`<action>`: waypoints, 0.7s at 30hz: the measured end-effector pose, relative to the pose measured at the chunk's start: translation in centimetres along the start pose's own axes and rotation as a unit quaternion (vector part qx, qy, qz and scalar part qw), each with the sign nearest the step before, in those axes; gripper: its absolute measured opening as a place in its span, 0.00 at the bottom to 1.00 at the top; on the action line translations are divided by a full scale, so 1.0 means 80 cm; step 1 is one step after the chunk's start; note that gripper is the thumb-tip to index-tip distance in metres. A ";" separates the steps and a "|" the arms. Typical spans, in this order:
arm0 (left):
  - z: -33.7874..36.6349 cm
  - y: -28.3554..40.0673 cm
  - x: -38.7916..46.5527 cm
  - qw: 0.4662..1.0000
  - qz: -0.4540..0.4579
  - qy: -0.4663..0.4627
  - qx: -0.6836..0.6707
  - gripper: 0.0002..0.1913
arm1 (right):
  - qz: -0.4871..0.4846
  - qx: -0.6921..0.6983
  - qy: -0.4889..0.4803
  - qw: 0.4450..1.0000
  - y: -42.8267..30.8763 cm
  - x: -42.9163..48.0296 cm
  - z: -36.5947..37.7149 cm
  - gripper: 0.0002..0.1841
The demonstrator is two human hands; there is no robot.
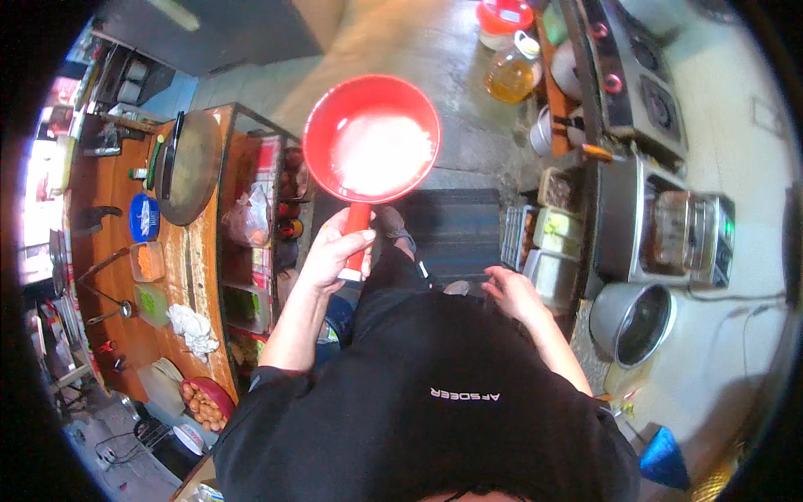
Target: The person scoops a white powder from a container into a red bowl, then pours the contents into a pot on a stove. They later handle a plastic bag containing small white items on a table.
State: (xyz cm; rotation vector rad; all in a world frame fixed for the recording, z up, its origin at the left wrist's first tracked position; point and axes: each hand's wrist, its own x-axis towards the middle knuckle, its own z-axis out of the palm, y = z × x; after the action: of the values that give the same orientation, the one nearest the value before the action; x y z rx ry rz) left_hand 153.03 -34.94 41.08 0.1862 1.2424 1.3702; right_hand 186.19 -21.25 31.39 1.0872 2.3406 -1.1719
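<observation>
My left hand (329, 251) grips the handle of a red plastic dipper (321, 141), thumb laid over the top. The dipper is held out in front of me above the floor, its round mouth facing up. Strong white glare fills its inside, so I cannot tell what it contains. My right hand (517, 293) hangs at my right side with its fingers apart and nothing in it. Closest to that hand are a white lidded container (544, 276) and a grey plastic crate (517, 235) on the low shelf.
At left, a wooden worktable (204, 263) bears a round chopping board (197, 169), a cleaver (170, 157), a blue basket (145, 216) and a bowl of eggs (216, 392). Rightward stand a gas stove (652, 106), a metal pot (611, 323) and an oil jug (511, 75). A dark mat (458, 226) covers the floor.
</observation>
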 end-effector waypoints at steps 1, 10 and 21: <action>-0.015 0.013 0.012 1.000 0.017 -0.003 -0.006 0.14 | -0.001 0.001 -0.009 1.000 -0.014 0.022 -0.012 0.20; -0.110 0.175 0.110 0.999 0.026 -0.027 -0.009 0.15 | 0.035 -0.177 -0.087 0.980 -0.124 0.206 -0.107 0.23; -0.223 0.338 0.246 0.991 0.060 0.109 -0.040 0.15 | -0.008 -0.251 -0.168 0.953 -0.167 0.545 -0.233 0.25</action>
State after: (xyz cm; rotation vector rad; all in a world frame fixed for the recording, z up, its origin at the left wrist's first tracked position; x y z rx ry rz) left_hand 117.77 -21.08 42.61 0.0582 1.3712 1.5742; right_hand 148.34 9.80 25.89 0.6349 2.1952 -0.6387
